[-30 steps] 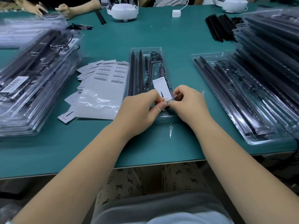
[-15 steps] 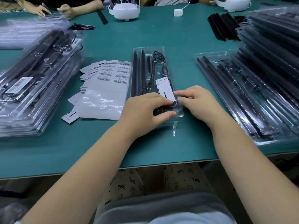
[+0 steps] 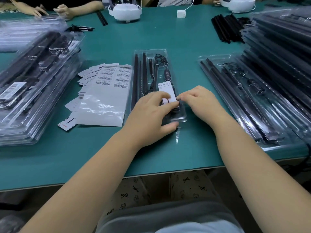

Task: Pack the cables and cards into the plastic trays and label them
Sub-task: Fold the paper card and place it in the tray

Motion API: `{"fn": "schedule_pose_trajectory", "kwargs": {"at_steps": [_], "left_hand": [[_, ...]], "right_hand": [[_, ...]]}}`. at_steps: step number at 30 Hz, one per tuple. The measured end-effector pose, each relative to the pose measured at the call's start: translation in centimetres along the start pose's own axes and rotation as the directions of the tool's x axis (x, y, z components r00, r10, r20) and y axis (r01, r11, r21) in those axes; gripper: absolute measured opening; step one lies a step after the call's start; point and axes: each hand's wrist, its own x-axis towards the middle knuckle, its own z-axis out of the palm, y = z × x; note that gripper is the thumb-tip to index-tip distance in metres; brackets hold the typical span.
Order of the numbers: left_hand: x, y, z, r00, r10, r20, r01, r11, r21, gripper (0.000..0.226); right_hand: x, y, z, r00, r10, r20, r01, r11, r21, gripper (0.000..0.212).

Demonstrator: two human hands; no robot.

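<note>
On the far left of the green desk (image 3: pixel 168 31) lies a stack of closed clear trays (image 3: pixel 33 91) with black rods and cables inside; the top one carries a barcode label (image 3: pixel 10 89). Behind it sits another, blurred pile of clear trays (image 3: pixel 25 33). Next to the stack, white cards (image 3: pixel 87 76) lie fanned out, partly under a sheet of barcode labels (image 3: pixel 107 96) whose lower half is bare and glossy.

In the middle lies a clear tray (image 3: pixel 151 54), lengthwise away from the person, holding black rods (image 3: pixel 138 76) along its left side and a coiled cable (image 3: pixel 160 58) with a small controller (image 3: pixel 167 75) on its right. A white card (image 3: pixel 165 89) printed "Grow Light" lies on the tray's near right part. The left hand (image 3: pixel 149 113) rests over the tray's near end, fingers curved on the card's lower edge and thumb pressed at the tray's near rim. The right hand (image 3: pixel 200 101) touches the tray's right edge just beside the card, its fingers curled together at the card's corner; whether they pinch anything I cannot tell. A thin strip of clear film (image 3: pixel 177 136) lies on the desk just below the tray.

To the right lies an open tray (image 3: pixel 218 58) filled with rods and cable, then a tall stack of trays (image 3: pixel 282 47). Loose black rods (image 3: pixel 225 29) lie behind.
</note>
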Motion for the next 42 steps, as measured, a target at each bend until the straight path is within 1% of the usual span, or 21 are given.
{"fn": "schedule_pose_trajectory", "kwargs": {"at_steps": [2,5,7,8,9,10,13,14,19,24,26,29,32,34,36,37,38,39,40,41,42], "left_hand": [[0.1,-0.1,-0.1,1.000,0.006,0.028,-0.006,1.000,0.002,0.051],[0.3,-0.4,-0.2,0.994,0.036,0.101,-0.038,0.999,0.018,0.052],[0.4,-0.5,-0.1,0.990,0.035,0.137,-0.041,0.998,0.041,0.052],[0.5,-0.6,-0.1,0.989,0.038,0.146,-0.047,0.997,0.056,0.053],[0.5,-0.7,0.0,0.987,0.043,0.154,-0.054,0.996,0.068,0.053],[0.5,-0.7,0.1,0.986,0.049,0.159,-0.062,0.995,0.079,0.054],[0.5,-0.7,0.1,0.987,0.060,0.149,-0.073,0.994,0.086,0.055],[0.5,-0.7,0.1,0.988,0.059,0.144,-0.071,0.994,0.078,0.055],[0.5,-0.7,0.1,0.993,0.065,0.100,-0.071,0.996,0.056,0.052],[0.3,-0.7,0.5,0.998,0.023,0.065,-0.026,0.998,0.050,0.057],[0.4,-0.6,0.7,0.992,-0.055,0.115,0.040,0.991,0.127,0.073],[0.6,-0.5,1.1,0.949,-0.229,0.219,0.173,0.953,0.248,0.097],[1.0,-0.4,1.1,0.929,-0.247,0.274,0.174,0.949,0.264,0.099],[1.0,-0.5,0.5,0.939,-0.210,0.273,0.143,0.959,0.245,0.093],[0.7,-0.5,-0.5,0.973,-0.117,0.201,0.088,0.985,0.147,0.074],[0.4,-0.4,-0.8,0.994,-0.018,0.104,0.008,0.995,0.098,0.059],[0.2,-0.2,-0.9,0.993,0.110,-0.034,-0.106,0.989,0.106,0.040],[0.0,-0.2,-0.7,0.958,0.231,-0.169,-0.202,0.964,0.172,0.021],[-0.2,-0.1,-0.6,0.918,0.314,-0.242,-0.257,0.936,0.238,0.008],[-0.2,0.0,-0.5,0.896,0.355,-0.268,-0.277,0.917,0.287,0.001],[-0.2,0.2,-0.4,0.891,0.365,-0.269,-0.272,0.906,0.325,0.004]], "right_hand": [[-0.4,-0.1,0.6,0.994,-0.050,-0.094,0.049,0.999,-0.013,0.029],[-0.3,0.1,1.2,0.992,-0.063,-0.111,0.061,0.998,-0.020,0.028],[0.0,0.6,1.3,0.989,-0.058,-0.134,0.062,0.998,0.024,0.018],[0.0,0.8,1.1,0.985,-0.033,-0.170,0.048,0.995,0.086,0.022],[-0.2,0.9,0.9,0.976,-0.004,-0.217,0.039,0.987,0.154,0.038],[-0.3,1.0,0.8,0.969,-0.020,-0.247,0.063,0.984,0.168,0.047],[-0.3,1.0,1.1,0.964,-0.200,-0.175,0.185,0.978,-0.098,0.031],[-0.3,1.0,1.2,0.961,-0.228,-0.154,0.205,0.967,-0.152,0.032],[-0.2,0.7,1.6,0.965,-0.243,-0.098,0.199,0.923,-0.330,0.039],[-0.2,0.2,1.8,0.969,-0.203,-0.138,0.143,0.924,-0.354,0.036],[-0.3,0.1,2.0,0.971,-0.203,-0.125,0.141,0.912,-0.385,0.038],[-0.5,0.2,2.2,0.980,-0.179,-0.084,0.121,0.881,-0.457,0.039],[-0.7,0.1,2.3,0.984,-0.155,-0.090,0.095,0.877,-0.470,0.042],[-0.7,0.0,2.2,0.983,-0.137,-0.120,0.089,0.936,-0.342,0.041],[-0.9,0.0,1.9,0.985,-0.102,-0.141,0.072,0.977,-0.202,0.039],[-1.0,0.0,1.9,0.985,-0.091,-0.146,0.066,0.983,-0.171,0.037],[-1.1,0.0,1.8,0.985,-0.086,-0.146,0.063,0.986,-0.157,0.035],[-1.1,0.0,1.7,0.986,-0.085,-0.142,0.064,0.987,-0.148,0.033],[-1.1,-0.1,1.7,0.987,-0.087,-0.132,0.068,0.988,-0.140,0.030],[-1.1,-0.1,1.7,0.989,-0.088,-0.119,0.073,0.989,-0.127,0.027],[-1.0,0.0,1.6,0.991,-0.084,-0.106,0.073,0.992,-0.101,0.025]]}}
